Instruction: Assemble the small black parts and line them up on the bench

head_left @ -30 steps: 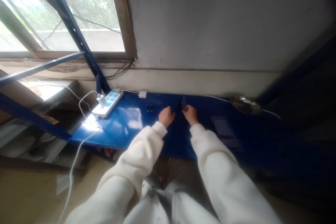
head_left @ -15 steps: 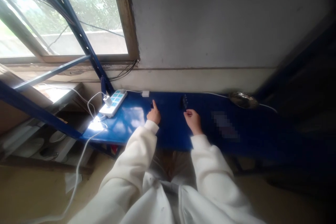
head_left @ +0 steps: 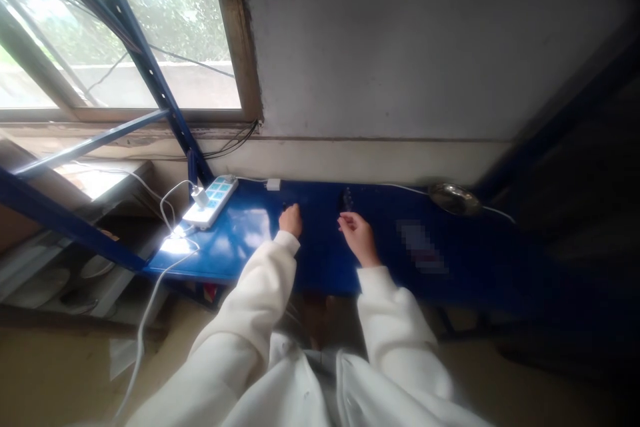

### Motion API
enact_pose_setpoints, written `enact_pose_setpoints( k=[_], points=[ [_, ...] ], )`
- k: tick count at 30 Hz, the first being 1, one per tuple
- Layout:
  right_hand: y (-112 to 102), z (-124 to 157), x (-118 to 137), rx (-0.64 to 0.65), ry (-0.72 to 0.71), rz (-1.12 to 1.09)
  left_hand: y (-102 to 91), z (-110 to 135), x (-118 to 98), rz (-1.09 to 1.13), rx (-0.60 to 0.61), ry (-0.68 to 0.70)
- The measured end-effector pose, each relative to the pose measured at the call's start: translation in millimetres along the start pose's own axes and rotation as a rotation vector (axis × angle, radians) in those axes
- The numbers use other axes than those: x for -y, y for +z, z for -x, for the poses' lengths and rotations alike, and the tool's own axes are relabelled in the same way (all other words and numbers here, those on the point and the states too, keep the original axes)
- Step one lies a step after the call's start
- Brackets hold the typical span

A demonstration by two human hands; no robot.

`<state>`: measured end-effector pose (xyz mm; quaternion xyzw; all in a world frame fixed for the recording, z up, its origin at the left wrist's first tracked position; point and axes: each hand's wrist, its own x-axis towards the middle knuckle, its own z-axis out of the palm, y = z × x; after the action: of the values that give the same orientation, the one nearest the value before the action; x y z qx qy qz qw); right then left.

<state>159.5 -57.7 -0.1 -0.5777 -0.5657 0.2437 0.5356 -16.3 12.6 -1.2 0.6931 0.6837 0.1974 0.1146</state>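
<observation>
My left hand (head_left: 291, 220) is closed over the blue table (head_left: 320, 253), its fingers curled in. A small dark thing (head_left: 285, 205) shows just beyond its knuckles; whether the fingers grip it is hidden. To the right, my right hand (head_left: 358, 233) has thumb and fingertips pinched together. Right beyond those fingertips lies a small dark object with a row of clear bumps (head_left: 346, 199), too blurred to name. I cannot make out what, if anything, the right fingers pinch.
A white power strip (head_left: 213, 202) with a plugged-in white charger (head_left: 200, 196) lies at the table's left end. A white adapter (head_left: 273, 184) sits at the back edge. Farther right are a shiny metal dish (head_left: 454, 198) and a pixelated patch. A blue post (head_left: 155, 73) rises at left.
My left index finger, stretched forward before, is now curled into the closed hand. My right hand has shifted slightly left, still pinched. The view has tilted a little.
</observation>
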Motion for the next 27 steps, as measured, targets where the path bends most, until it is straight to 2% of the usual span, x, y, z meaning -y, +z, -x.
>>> enact_pose_setpoints(
  k=[2, 6, 8, 10, 16, 27],
  points=[
    [3, 0, 1, 0.005, 0.02, -0.035, -1.7, 2, -2, 0.205, -0.051, -0.028],
    [17, -2, 9, 0.028, 0.091, -0.101, -16.3, 19, -15, 0.893, -0.062, -0.103],
    [24, -3, 19, 0.05, 0.127, -0.131, -28.3, 32, -24, 1.182, -0.036, -0.082],
    [28, -5, 34, 0.054, 0.139, -0.171, -40.6, 44, -33, 1.328, -0.01, -0.026],
    [26, -8, 67, -0.013, 0.001, -0.192, -61.0, 63, -43, 1.381, 0.05, 0.085],
    [21, -7, 76, 0.005, -0.019, -0.193, -67.4, 63, -36, 1.195, -0.013, 0.271]
  ],
)
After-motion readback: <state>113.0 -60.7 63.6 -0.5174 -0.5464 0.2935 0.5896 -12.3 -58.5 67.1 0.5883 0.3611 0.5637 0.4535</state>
